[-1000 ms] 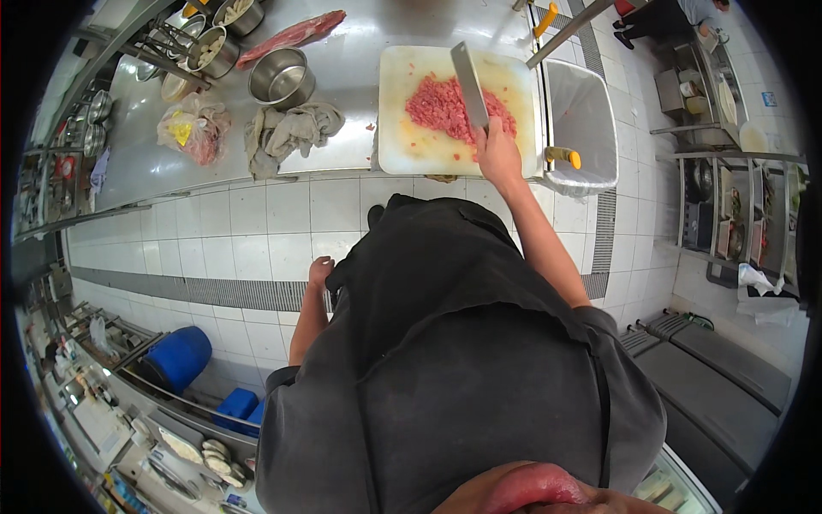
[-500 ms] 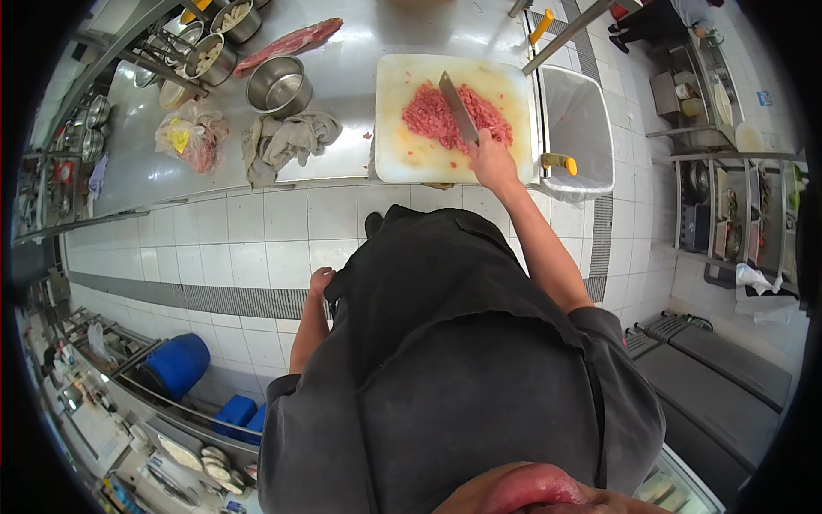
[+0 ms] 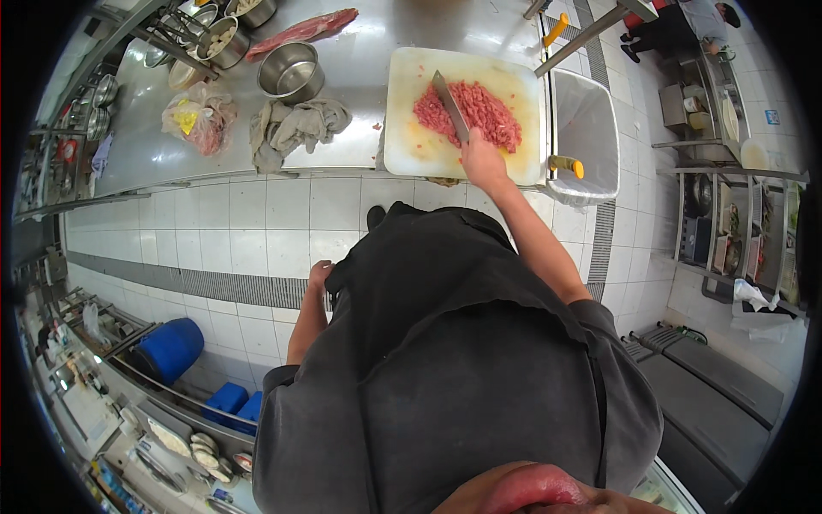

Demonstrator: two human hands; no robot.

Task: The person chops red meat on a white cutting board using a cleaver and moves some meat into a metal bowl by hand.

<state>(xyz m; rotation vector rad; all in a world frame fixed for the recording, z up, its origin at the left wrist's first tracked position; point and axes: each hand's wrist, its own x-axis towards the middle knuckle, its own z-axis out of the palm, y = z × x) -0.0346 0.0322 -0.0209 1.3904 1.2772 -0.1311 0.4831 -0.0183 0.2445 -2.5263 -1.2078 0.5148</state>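
My right hand point(image 3: 485, 159) is closed round the handle of a cleaver point(image 3: 450, 106). Its blade slants up and left across the left part of a heap of chopped red meat point(image 3: 481, 111). Most of the meat lies to the right of the blade. Under the heap is a white cutting board point(image 3: 407, 150) with small scraps scattered on it. My left hand point(image 3: 320, 274) hangs low beside my black apron point(image 3: 411, 265), away from the counter. Its fingers look curled, and I see nothing in them.
Left of the board are a grey cloth point(image 3: 300, 126), a metal pot point(image 3: 291, 74), a long raw meat strip point(image 3: 304, 32) and a bagged piece of meat point(image 3: 202, 120). A lined bin point(image 3: 591, 128) stands right, below a yellow-handled tool point(image 3: 556, 30). Another person point(image 3: 664, 30) is far right.
The cleaver has moved leftward through the chopped meat, leaving more of it on the blade's right. My left hand stays low by my side. The whole view has shifted slightly.
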